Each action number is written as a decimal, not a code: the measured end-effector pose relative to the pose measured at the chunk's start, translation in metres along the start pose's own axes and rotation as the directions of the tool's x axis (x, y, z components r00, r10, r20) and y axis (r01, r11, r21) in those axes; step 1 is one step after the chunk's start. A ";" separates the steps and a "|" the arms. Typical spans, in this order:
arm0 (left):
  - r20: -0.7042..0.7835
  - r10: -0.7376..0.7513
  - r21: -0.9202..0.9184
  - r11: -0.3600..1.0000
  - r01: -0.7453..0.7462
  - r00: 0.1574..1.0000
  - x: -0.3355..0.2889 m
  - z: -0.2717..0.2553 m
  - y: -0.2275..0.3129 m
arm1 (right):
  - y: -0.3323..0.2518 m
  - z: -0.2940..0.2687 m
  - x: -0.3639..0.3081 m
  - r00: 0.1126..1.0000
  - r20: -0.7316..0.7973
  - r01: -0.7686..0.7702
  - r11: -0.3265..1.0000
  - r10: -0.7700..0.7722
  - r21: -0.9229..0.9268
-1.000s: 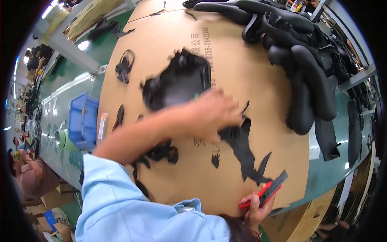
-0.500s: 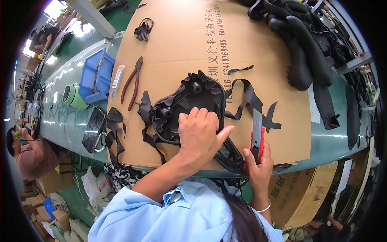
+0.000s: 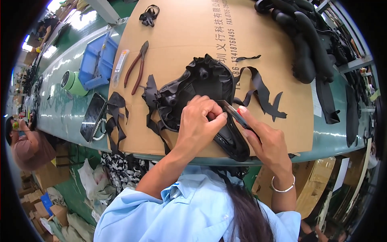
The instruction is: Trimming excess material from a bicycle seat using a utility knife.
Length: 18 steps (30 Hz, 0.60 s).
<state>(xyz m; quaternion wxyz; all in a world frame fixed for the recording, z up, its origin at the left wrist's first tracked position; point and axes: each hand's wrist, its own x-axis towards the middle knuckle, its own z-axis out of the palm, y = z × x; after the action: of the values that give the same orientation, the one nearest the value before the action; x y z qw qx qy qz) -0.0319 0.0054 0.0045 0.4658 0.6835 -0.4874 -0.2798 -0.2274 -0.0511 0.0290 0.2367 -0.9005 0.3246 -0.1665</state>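
A black bicycle saddle (image 3: 170, 117) lies underside up, its broad end away from me and its narrow nose pointing at me. Around its rim the black cover material is bunched in folds. My left hand (image 3: 199, 123) rests over the saddle's middle, thumb and fingers pinched together at its right-hand edge; what exactly they pinch is hidden. My right hand (image 3: 269, 142) is closed round a utility knife (image 3: 238, 115), whose blade reaches the saddle edge beside my left fingertips. Cut black strips (image 3: 262, 94) lie to the right, and other black scraps (image 3: 117, 101) to the left.
Beneath everything is a cardboard sheet (image 3: 177, 34) on a green table. Red-handled pliers (image 3: 135, 70), a clear slim pack (image 3: 120, 66), a phone (image 3: 93, 117), a blue bin (image 3: 96, 60) and a green round container (image 3: 72, 83) stand left. Black padded pieces (image 3: 302, 48) are piled at far right.
My right hand has swung the knife up and left, bringing its blade to the saddle edge. My left fingers have drawn into a pinch. The whole view has shifted slightly.
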 end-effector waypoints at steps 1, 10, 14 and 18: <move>-0.004 -0.006 -0.003 1.000 0.006 1.000 0.000 -0.002 -0.001 | 0.000 -0.002 -0.002 1.000 0.007 0.003 1.000 -0.003 -0.001; 0.199 0.034 -0.508 0.858 0.073 0.979 0.006 -0.016 -0.003 | -0.050 -0.028 -0.069 0.919 0.212 -0.342 0.940 0.334 0.004; 0.106 -0.113 -0.986 0.116 0.119 0.988 0.017 -0.013 -0.013 | -0.065 -0.007 -0.101 0.747 0.207 -0.664 0.699 0.632 0.266; 0.556 0.556 -0.677 0.734 -0.052 0.617 0.008 -0.032 -0.025 | -0.062 0.018 -0.123 0.671 0.117 -0.700 0.573 0.732 0.427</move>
<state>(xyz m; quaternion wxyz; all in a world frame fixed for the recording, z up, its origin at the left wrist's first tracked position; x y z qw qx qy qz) 0.0078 0.0120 -0.0046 0.4648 0.2283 -0.6308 -0.5779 -0.2783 0.0782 0.0289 0.4673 -0.6075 0.6227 -0.1574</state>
